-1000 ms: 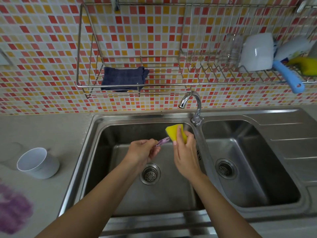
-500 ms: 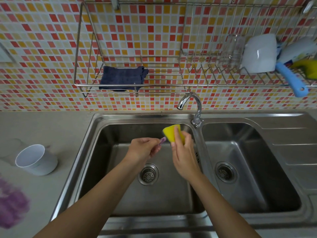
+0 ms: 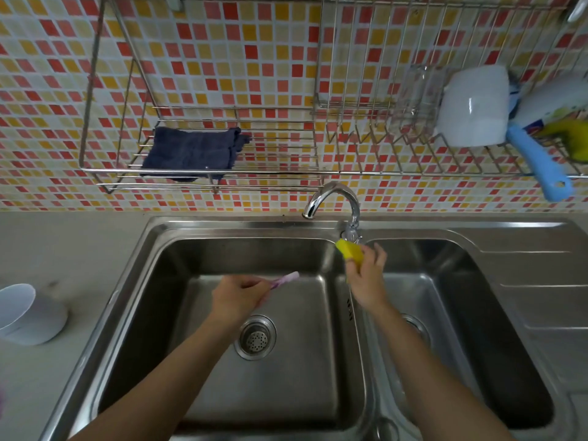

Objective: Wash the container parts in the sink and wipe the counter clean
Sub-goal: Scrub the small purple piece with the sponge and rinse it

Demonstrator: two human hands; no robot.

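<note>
Over the left basin of the steel double sink (image 3: 197,230), my left hand (image 3: 237,297) grips a small purple, stick-like container part (image 3: 286,279) whose tip points right. My right hand (image 3: 366,278) holds a yellow sponge (image 3: 350,251) raised close to the base of the chrome tap (image 3: 334,198), above the divider between the basins. Sponge and purple part are apart. No water runs from the tap. A white cup-shaped container (image 3: 25,316) lies on its side on the grey counter (image 3: 73,249) at the far left.
A wire wall rack (image 3: 105,90) holds a dark blue cloth (image 3: 194,152). The dish rack to the right carries a clear glass (image 3: 416,100), a white container (image 3: 474,106), a blue-handled tool (image 3: 537,160) and a yellow item (image 3: 572,138). A drainboard (image 3: 541,297) lies right of the sink.
My hands have separated. The right hand lifted the sponge up and right toward the tap base, and the left hand with the purple part dropped slightly lower and left.
</note>
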